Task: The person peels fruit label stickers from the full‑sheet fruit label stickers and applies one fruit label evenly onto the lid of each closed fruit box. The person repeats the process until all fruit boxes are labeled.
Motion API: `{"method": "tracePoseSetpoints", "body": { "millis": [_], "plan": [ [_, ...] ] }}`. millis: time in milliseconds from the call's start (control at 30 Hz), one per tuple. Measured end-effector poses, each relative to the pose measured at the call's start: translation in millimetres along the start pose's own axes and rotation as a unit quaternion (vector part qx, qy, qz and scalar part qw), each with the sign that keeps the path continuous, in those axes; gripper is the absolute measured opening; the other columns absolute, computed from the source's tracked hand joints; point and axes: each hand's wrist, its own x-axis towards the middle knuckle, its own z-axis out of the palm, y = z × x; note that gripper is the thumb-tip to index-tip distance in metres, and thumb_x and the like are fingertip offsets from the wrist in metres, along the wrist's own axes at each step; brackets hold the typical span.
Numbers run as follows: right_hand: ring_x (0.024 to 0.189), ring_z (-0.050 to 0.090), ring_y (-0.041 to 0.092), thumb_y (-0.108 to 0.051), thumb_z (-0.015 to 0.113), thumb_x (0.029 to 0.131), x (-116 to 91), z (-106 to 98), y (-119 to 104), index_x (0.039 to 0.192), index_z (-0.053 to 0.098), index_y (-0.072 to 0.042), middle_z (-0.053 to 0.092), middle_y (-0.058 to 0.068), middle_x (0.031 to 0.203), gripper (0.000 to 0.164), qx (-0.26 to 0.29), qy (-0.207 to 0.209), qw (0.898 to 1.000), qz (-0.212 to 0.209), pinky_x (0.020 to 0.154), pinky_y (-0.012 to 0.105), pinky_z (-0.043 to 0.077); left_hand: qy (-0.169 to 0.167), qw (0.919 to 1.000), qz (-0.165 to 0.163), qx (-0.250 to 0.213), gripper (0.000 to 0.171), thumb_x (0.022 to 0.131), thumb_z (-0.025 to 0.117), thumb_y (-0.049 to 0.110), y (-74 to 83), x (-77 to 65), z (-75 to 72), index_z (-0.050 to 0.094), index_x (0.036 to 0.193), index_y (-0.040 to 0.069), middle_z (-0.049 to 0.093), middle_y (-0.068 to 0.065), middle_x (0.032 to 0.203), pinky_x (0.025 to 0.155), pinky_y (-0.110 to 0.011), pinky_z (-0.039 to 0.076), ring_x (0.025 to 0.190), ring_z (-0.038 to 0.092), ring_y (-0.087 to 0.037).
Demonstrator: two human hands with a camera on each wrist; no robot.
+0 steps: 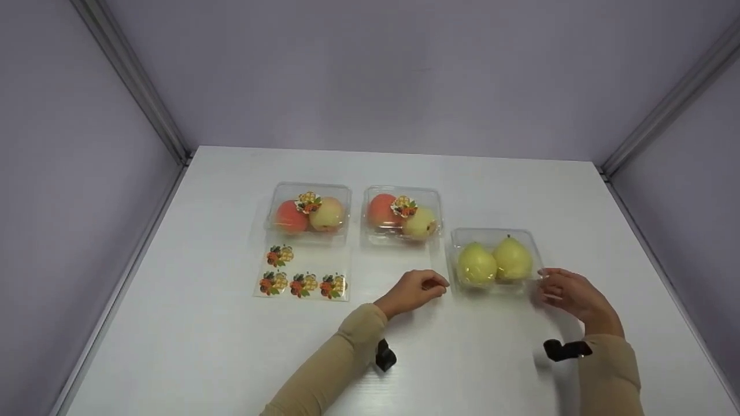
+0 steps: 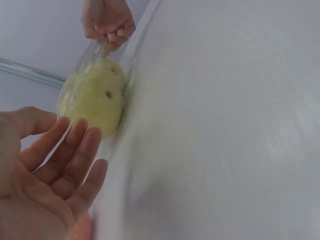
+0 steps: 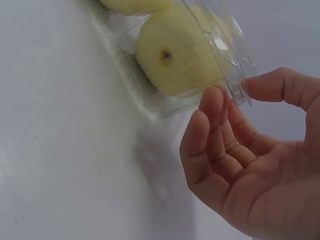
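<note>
The pear box (image 1: 491, 236), with two yellow-green pears (image 1: 512, 260) inside, stood on the white surface (image 1: 191, 346) between its middle and its right edge. The right hand (image 1: 578, 297) pinched the rim at the box's right side. The left hand (image 1: 411, 290), loosely curved and holding nothing, was just beside the left side; whether it touched, I could not tell. Nearer to the far edge, the left fruit box (image 1: 280, 195) and the right fruit box (image 1: 426, 196) already carried one sticker each. The pear box showed none, so it seemed the one left. Four stickers remained on the sheet (image 1: 321, 259), toward the left edge.
</note>
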Motion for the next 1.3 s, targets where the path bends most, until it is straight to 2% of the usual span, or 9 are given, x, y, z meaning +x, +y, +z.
{"method": "tracePoseSetpoints", "body": {
  "millis": [233,433,567,667,867,1133,1300],
  "plan": [
    [0.081,0.062,0.004,-0.02,0.055,0.098,0.6,-6.2,-5.9,0.099,0.065,-0.022,0.064,-0.009,0.083,0.011,0.006,-0.001,1.0,0.001,0.082,0.022,0.055,0.015,0.9984,-0.036,-0.04,0.023,0.094,0.06,0.015,4.1,14.8,7.6,0.068,0.11,0.0,0.072,-0.015,0.107,0.077,-0.014,0.05,0.089,0.064,-0.009],
    [0.083,0.061,0.003,-0.025,0.061,0.095,8.2,-2.7,-12.8,0.106,0.061,-0.018,0.063,-0.01,0.087,0.013,-0.019,0.044,0.999,0.005,0.082,0.02,0.055,0.029,0.9967,-0.064,-0.04,0.025,0.096,0.057,0.019,9.6,24.0,13.4,0.068,0.11,0.002,0.072,-0.013,0.104,0.072,-0.015,0.051,0.086,0.065,-0.009],
    [0.08,0.059,0.001,-0.026,0.06,0.095,13.8,3.8,-17.4,0.094,0.065,-0.024,0.062,-0.012,0.084,0.005,-0.019,0.073,0.997,-0.003,0.077,0.018,0.054,0.049,0.9949,-0.081,-0.036,0.026,0.096,0.056,0.022,13.9,31.3,17.4,0.069,0.107,0.003,0.073,-0.012,0.099,0.07,-0.015,0.05,0.082,0.064,-0.006],
    [0.075,0.058,0.001,-0.023,0.059,0.095,16.4,7.3,-18.2,0.085,0.067,-0.028,0.063,-0.013,0.079,0.013,0.0,0.086,0.996,-0.007,0.074,0.018,0.052,0.064,0.9943,-0.082,-0.023,0.026,0.095,0.057,0.022,15.1,34.8,19.5,0.07,0.106,0.003,0.073,-0.011,0.099,0.069,-0.013,0.048,0.08,0.061,-0.004],
    [0.072,0.055,0.001,-0.021,0.061,0.094,20.2,8.1,-16.1,0.081,0.069,-0.028,0.061,-0.013,0.075,0.016,0.009,0.104,0.995,0.001,0.071,0.018,0.051,0.068,0.995,-0.073,-0.005,0.025,0.093,0.059,0.021,15.6,35.6,21.3,0.07,0.104,0.002,0.073,-0.012,0.102,0.072,-0.013,0.049,0.082,0.061,-0.004],
    [0.072,0.054,0.002,-0.022,0.063,0.093,20.7,7.2,-14.7,0.081,0.068,-0.028,0.061,-0.013,0.073,0.014,0.0,0.093,0.996,0.013,0.072,0.019,0.05,0.055,0.9936,-0.091,-0.038,0.022,0.094,0.059,0.02,13.9,34.3,21.5,0.068,0.102,0.002,0.072,-0.012,0.096,0.065,-0.012,0.046,0.073,0.056,-0.001],
    [0.071,0.055,0.002,-0.02,0.063,0.093,19.2,6.9,-13.1,0.082,0.069,-0.027,0.061,-0.012,0.071,0.014,0.0,0.084,0.996,0.008,0.071,0.02,0.05,0.048,0.9934,-0.09,-0.052,0.019,0.094,0.058,0.017,14.4,32.8,20.9,0.068,0.1,0.002,0.073,-0.013,0.096,0.066,-0.014,0.049,0.076,0.062,-0.006]
  ]
}}
